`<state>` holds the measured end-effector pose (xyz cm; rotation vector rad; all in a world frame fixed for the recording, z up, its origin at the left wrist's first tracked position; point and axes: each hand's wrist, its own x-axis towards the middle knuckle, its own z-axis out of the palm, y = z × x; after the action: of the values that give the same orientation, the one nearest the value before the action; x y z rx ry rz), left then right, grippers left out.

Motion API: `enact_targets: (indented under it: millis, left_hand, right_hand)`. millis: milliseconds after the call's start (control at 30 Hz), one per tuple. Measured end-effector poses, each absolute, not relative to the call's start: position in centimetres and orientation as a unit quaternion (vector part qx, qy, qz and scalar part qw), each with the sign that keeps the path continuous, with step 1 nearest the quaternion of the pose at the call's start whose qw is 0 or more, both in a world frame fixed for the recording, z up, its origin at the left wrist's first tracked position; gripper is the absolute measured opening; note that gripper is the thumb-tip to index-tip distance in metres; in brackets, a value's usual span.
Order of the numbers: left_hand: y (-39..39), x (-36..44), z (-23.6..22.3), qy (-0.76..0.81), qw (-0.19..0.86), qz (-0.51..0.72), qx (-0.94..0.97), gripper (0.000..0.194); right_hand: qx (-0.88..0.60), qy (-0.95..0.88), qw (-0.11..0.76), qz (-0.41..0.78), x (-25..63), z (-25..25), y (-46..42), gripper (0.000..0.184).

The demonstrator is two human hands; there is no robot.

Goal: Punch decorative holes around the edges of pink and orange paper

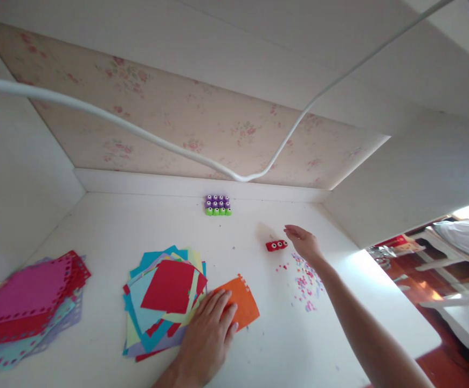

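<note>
Confetti (301,281) could scatter should the empty, loose-fingered right hand (305,245) brush it; left hand (208,328) spreads over orange paper (246,306).

No txt, nos., brands or signs legible in the head-cam view, incl. on the orange sheet (246,305), the red block (276,246) w/ round eye-like marks, or the purple-and-green blocks (218,205) nr. the wall.
</note>
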<state>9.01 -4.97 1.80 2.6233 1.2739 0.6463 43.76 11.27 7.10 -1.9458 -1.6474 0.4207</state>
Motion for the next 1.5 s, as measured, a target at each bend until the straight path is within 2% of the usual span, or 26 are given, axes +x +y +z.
enact_targets:
  millis: [167,367,567,767,900,967,1033,1200,1267,1367,1500]
  left_hand:
    - [-5.1,9.2,2.1,0.434,0.091,0.234,0.865,0.031]
    - [-5.2,9.4,2.0,0.465,0.08,0.254,0.844,0.029]
    - [-4.9,9.5,1.3,0.483,0.052,0.248,0.838,0.034]
    - [-4.1,10.6,2.1,0.519,0.057,0.226,0.822,0.043]
    - [-3.1,11.0,3.8,0.545,0.116,0.191,0.808,0.048]
    - [-2.6,10.9,4.3,0.552,0.143,0.185,0.8,0.054]
    - [-2.2,10.7,4.3,0.558,0.167,0.187,0.791,0.054]
    - [-1.5,10.0,3.8,0.518,0.295,0.242,0.766,0.023]
    - [-1.4,9.6,3.8,0.521,0.359,0.274,0.724,0.019]
    - [-1.1,9.0,4.1,0.558,0.439,0.279,0.646,0.032]
    - [-0.9,8.6,4.0,0.571,0.483,0.313,0.585,0.049]
  right_hand:
    - [-0.655,-0.697,0.237,0.174,35.5,7.3,14.4,0.03]
    - [-0.599,-0.76,0.196,0.163,26.9,5.7,20.1,0.045]
    - [-0.584,-0.775,0.182,0.161,27.1,5.4,19.4,0.027]
    - [-0.601,-0.745,0.218,0.19,30.9,4.5,12.0,0.024]
    - [-0.634,-0.688,0.27,0.227,32.7,3.8,5.4,0.029]
    - [-0.635,-0.62,0.357,0.291,32.9,3.5,2.4,0.03]
    - [-0.634,-0.564,0.407,0.338,32.8,3.2,-0.2,0.031]
    - [-0.643,-0.515,0.439,0.359,31.7,2.9,-3.8,0.032]
    - [-0.648,-0.513,0.441,0.349,31.5,2.9,-4.3,0.032]
    - [-0.65,-0.512,0.447,0.34,31.3,2.9,-4.3,0.032]
    - [-0.64,-0.522,0.446,0.344,31.0,3.1,-4.1,0.029]
